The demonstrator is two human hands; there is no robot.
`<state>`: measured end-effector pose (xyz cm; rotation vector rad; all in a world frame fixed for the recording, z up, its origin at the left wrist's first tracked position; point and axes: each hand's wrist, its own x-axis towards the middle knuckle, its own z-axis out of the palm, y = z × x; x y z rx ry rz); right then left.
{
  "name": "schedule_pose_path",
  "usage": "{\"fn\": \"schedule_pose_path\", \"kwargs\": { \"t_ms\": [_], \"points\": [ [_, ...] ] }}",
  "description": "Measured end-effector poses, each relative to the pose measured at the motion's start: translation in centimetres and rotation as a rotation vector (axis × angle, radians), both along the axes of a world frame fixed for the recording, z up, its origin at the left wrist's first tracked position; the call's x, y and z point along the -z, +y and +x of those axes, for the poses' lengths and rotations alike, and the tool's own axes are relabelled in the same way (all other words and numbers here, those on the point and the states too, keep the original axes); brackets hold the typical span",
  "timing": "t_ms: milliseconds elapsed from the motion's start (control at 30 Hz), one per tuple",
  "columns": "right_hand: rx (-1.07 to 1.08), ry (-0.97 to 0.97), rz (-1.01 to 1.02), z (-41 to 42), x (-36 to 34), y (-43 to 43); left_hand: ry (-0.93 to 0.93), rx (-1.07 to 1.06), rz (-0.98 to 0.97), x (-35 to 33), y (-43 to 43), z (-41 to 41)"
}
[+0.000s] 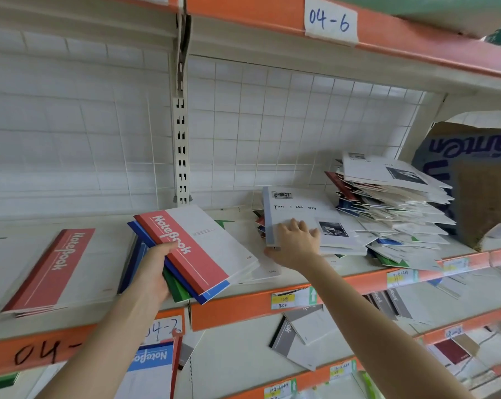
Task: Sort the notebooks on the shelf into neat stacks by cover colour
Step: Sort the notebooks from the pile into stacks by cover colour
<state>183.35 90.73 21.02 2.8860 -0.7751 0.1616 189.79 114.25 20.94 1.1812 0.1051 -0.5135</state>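
Head view. Gripping a fanned bundle of notebooks (203, 249) in L hand (154, 272), thumb on top, fingers curled beneath; red-and-white cover uppermost, blue and green ones under it, held tilted over the orange shelf edge (243, 308). Pinching the near-left corner of a pale grey notebook (301, 208) w/ R hand (294, 243): fingers bent over the cover, thumb at the edge below. Resting atop a few red and blue covers, touching a messy pile (396, 214) of mostly white notebooks to the rt. Far left on same shelf, neat red stack (50, 269), lying flat. Rt of the pile, torn cardboard box (485, 197). Up top, handwritten label (330, 20) "04-6".
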Motion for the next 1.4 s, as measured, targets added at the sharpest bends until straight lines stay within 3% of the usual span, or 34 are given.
{"fn": "schedule_pose_path", "kwargs": {
  "t_ms": [267,400,500,633,767,900,1067,1200,1400],
  "points": [
    [-0.090,-0.239,0.035,-0.9,-0.5,-1.1,0.002,0.012,-0.014,-0.3,-0.2,-0.5],
    [-0.196,-0.471,0.018,-2.1,-0.7,-2.8,0.015,0.025,-0.012,-0.4,-0.4,-0.8],
    [-0.164,-0.498,0.029,-2.3,-1.1,-3.8,0.024,0.033,-0.011,-0.4,-0.6,-1.0],
    [-0.166,-0.718,0.059,-2.8,-1.6,-4.0,0.014,0.033,-0.014,-0.5,-0.7,-1.1],
    [-0.238,-0.812,0.086,-3.5,-2.0,-3.4,0.012,0.030,-0.023,-1.0,-1.3,-1.5],
    [-0.370,-0.901,-0.016,-3.9,-2.8,-1.5,0.011,0.042,-0.033,-1.2,-2.1,-1.8],
    [-0.726,-0.857,-0.003,-4.7,-2.5,2.2,0.034,0.078,-0.065,-1.4,-2.3,-1.9],
    [-1.085,-0.671,0.002,-4.0,-1.0,4.5,0.098,0.018,-0.225,-1.4,-1.5,-1.6],
    [-1.308,-0.480,0.012,-2.4,-1.3,7.2,0.059,-0.048,-0.221,-1.6,1.4,-1.6]
  ]
}}
